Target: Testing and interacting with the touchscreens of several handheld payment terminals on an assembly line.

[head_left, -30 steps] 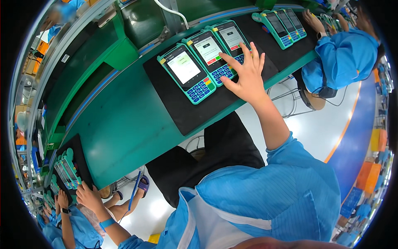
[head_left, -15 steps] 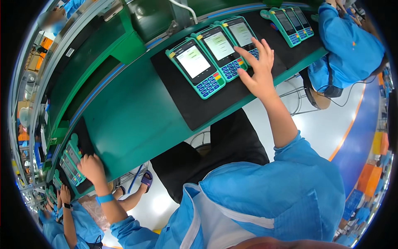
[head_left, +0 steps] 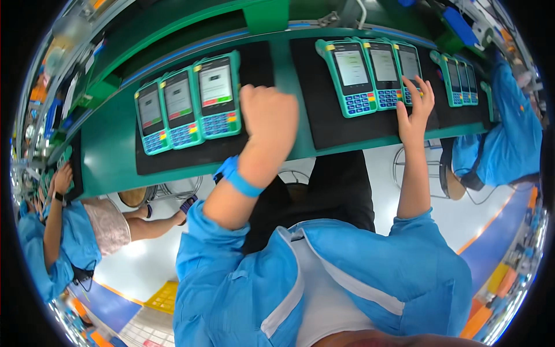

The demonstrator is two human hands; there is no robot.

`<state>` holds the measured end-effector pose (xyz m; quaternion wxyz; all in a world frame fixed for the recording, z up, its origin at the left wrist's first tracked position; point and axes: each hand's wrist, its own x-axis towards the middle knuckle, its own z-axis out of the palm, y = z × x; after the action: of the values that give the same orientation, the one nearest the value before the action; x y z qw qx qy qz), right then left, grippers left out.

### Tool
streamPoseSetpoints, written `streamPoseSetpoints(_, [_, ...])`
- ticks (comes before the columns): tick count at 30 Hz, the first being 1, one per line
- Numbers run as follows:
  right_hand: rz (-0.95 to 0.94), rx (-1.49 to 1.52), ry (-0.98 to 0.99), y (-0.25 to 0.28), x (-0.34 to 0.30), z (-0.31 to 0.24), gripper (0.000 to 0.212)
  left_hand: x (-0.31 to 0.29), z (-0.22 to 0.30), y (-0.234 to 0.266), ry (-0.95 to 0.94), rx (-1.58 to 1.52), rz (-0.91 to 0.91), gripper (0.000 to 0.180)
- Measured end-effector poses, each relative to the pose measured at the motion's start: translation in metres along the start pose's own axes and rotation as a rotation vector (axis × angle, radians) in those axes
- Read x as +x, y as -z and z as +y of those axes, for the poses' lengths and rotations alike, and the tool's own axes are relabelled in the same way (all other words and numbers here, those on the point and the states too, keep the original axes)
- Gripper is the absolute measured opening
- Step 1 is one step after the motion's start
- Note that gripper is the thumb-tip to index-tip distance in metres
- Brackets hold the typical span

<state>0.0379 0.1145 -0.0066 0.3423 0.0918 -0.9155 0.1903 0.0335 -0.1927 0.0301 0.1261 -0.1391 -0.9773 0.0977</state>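
Three teal payment terminals stand side by side at left: a left one (head_left: 151, 118), a middle one (head_left: 182, 110) and a right one (head_left: 217, 95), with lit screens above blue keypads. My left hand (head_left: 269, 118), a blue band at its wrist, is curled closed beside the right one; its fingertips are hidden. Another three terminals lie to the right: one (head_left: 348, 72), a middle one (head_left: 384, 72) and a farther-right one (head_left: 408, 61). My right hand (head_left: 415, 113) is open, fingers spread, over the lower part of that farther-right terminal, partly covering its keypad.
The terminals lie on black mats (head_left: 324, 124) on a green bench (head_left: 110, 156). More terminals (head_left: 457, 81) stand at far right beside a co-worker's blue sleeve (head_left: 500, 127). At left sits another co-worker (head_left: 87, 231). A yellow crate (head_left: 162, 298) rests on the floor.
The view has swung left, bringing the left terminals nearer the middle. My left hand now appears higher and closer, curled beside them. My right hand stays spread at the right group.
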Motion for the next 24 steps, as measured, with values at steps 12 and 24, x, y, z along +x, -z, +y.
streamPoseSetpoints(12, [-0.008, -0.051, 0.087, 0.002, -0.005, 0.003, 0.050, -0.026, 0.017, -0.019, -0.065, -0.451, 0.229, 0.012])
streamPoseSetpoints(24, [-0.133, 0.320, 0.362, -0.026, 0.009, -0.110, 0.045, -0.098, -0.095, -0.049, 0.396, -0.283, 0.696, 0.036])
